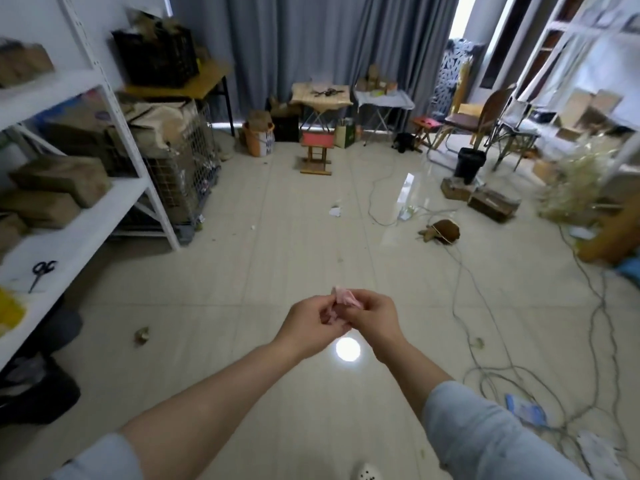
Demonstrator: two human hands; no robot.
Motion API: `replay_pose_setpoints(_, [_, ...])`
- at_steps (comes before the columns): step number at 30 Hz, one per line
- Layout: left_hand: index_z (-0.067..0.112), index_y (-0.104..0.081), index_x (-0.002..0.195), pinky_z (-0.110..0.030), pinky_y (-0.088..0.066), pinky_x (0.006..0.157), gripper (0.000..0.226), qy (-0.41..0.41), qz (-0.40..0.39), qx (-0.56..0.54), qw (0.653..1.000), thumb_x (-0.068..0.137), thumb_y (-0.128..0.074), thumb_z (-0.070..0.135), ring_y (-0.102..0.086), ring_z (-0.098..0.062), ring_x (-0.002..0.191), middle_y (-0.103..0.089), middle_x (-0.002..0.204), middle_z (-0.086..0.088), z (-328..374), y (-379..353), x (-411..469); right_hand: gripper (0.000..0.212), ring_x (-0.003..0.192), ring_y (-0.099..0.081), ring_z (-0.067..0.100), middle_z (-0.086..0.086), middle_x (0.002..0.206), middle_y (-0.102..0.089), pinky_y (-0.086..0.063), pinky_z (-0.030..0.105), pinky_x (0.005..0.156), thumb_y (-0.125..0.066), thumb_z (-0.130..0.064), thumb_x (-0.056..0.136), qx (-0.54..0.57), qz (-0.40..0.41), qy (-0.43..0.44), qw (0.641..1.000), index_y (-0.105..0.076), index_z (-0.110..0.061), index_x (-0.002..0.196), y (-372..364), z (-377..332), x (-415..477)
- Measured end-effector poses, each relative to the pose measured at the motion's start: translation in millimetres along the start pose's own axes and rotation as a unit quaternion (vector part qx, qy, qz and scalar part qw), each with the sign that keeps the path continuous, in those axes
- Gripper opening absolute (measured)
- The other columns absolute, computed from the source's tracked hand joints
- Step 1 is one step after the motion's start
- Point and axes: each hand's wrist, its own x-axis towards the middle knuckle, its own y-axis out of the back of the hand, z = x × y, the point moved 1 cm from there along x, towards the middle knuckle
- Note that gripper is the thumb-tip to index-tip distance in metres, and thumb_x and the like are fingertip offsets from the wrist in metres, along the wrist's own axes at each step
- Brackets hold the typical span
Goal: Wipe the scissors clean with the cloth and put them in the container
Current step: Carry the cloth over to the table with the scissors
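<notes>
Both of my hands are held out in front of me over the floor, and together they hold a small pink cloth (341, 296). My left hand (308, 323) and my right hand (372, 318) each pinch the bunched cloth with curled fingers. A pair of black-handled scissors (41, 271) lies on the white shelf (72, 244) at the left, well apart from both hands. More dark scissors-like tools (325, 91) lie on a small folding table (322, 97) far back by the curtain. I cannot tell which object is the container.
A wire cage (180, 174) with cardboard stands left of the floor. Stools, chairs and a black bucket (469, 164) are at the back. Cables (485, 306) trail across the tiled floor on the right, with scraps of paper and a brown object (443, 232).
</notes>
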Motion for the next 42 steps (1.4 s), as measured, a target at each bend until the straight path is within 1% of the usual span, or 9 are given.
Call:
replay_pose_setpoints(5, [0.028,-0.065,0.113,-0.038,-0.052,0.086,0.036,0.006,-0.001,0.144,0.99,0.077,-0.062,0.034,-0.061,-0.017,0.102,-0.063,0.11,0.002,17.3,15.1,93.1,0.023,0.048,-0.064,0.022,0.017,0.067,-0.069,-0.047,0.036,0.059,-0.052,0.012,0.08,-0.076,-0.015,0.009,0.997,-0.07,-0.003,0.079,27.0,-25.6,85.9])
replay_pose_setpoints(10, [0.019,-0.032,0.146,-0.031,-0.039,0.102,0.087,0.031,0.003,0.152,0.988,0.072,-0.076,0.031,-0.043,-0.018,0.129,-0.045,0.14,0.001,46.6,19.8,206.2,0.032,0.047,-0.063,0.012,-0.004,0.054,-0.066,-0.05,0.024,0.054,-0.047,0.018,0.077,-0.104,-0.058,0.032,0.992,-0.069,-0.004,0.081,61.9,-59.2,191.1])
replay_pose_setpoints(14, [0.022,-0.044,0.14,-0.025,-0.039,0.099,0.077,0.049,-0.002,0.115,0.992,0.071,-0.077,0.024,-0.051,-0.014,0.122,-0.055,0.132,0.005,58.1,34.5,296.4,0.024,0.059,-0.064,0.017,0.003,0.065,-0.069,-0.053,0.021,0.061,-0.059,0.013,0.079,-0.092,-0.088,0.051,0.991,-0.07,-0.007,0.085,84.4,-82.5,280.6])
replay_pose_setpoints(17, [0.027,-0.066,0.109,-0.038,-0.052,0.085,0.049,0.035,0.021,0.143,0.989,0.061,-0.067,0.035,-0.064,-0.016,0.097,-0.069,0.101,0.005,59.1,51.7,358.8,0.015,0.072,-0.064,0.012,0.007,0.079,-0.069,-0.052,0.02,0.066,-0.07,0.006,0.076,-0.073,-0.095,0.062,0.991,-0.071,-0.005,0.088,92.6,-93.3,348.4])
replay_pose_setpoints(21, [0.019,-0.068,0.087,-0.033,-0.052,0.07,0.035,0.04,0.053,0.184,0.981,0.059,-0.056,0.037,-0.065,-0.023,0.081,-0.07,0.083,-0.002,58.8,82.2,438.5,0.018,0.072,-0.06,0.008,0.006,0.081,-0.066,-0.049,0.014,0.066,-0.073,0.004,0.075,-0.086,-0.092,0.063,0.99,-0.07,0.001,0.093,91.3,-100.7,437.1])
replay_pose_setpoints(25, [0.016,-0.07,0.09,-0.031,-0.048,0.069,0.027,0.024,0.05,0.213,0.975,0.067,-0.064,0.029,-0.063,-0.025,0.084,-0.069,0.086,-0.004,40.2,120.6,533.2,0.024,0.07,-0.057,0.014,0.011,0.082,-0.064,-0.05,0.019,0.068,-0.074,0.005,0.074,-0.121,-0.089,0.063,0.987,-0.068,0.006,0.097,72.2,-104.4,538.2])
replay_pose_setpoints(31, [0.018,-0.067,0.1,-0.032,-0.047,0.074,0.025,-0.013,0.02,0.297,0.955,0.079,-0.063,0.029,-0.06,-0.025,0.096,-0.066,0.101,-0.005,30.8,180.5,682.0,0.017,0.074,-0.059,0.019,0.01,0.081,-0.067,-0.051,0.039,0.078,-0.077,0.0,0.074,-0.186,-0.03,0.076,0.979,-0.071,-0.009,0.087,47.3,-126.3,688.0])
replay_pose_setpoints(38, [0.02,-0.061,0.116,-0.033,-0.044,0.081,0.034,-0.061,-0.006,0.385,0.921,0.085,-0.057,0.034,-0.057,-0.027,0.107,-0.058,0.116,-0.005,55.7,225.0,839.6,0.023,0.091,-0.057,0.016,-0.002,0.103,-0.056,-0.047,0.03,0.081,-0.074,-0.015,0.078,-0.342,0.028,0.125,0.931,-0.072,-0.015,0.101,53.6,-167.4,834.3])
replay_pose_setpoints(42, [0.022,-0.06,0.116,-0.03,-0.04,0.075,0.032,-0.076,0.004,0.407,0.91,0.086,-0.057,0.033,-0.057,-0.025,0.105,-0.058,0.116,-0.004,60.1,233.6,934.5,0.053,0.098,-0.061,0.02,0.0,0.109,-0.055,-0.05,0.034,0.088,-0.08,-0.013,0.071,-0.271,0.008,0.107,0.957,-0.061,-0.02,0.12,70.3,-178.9,919.6])
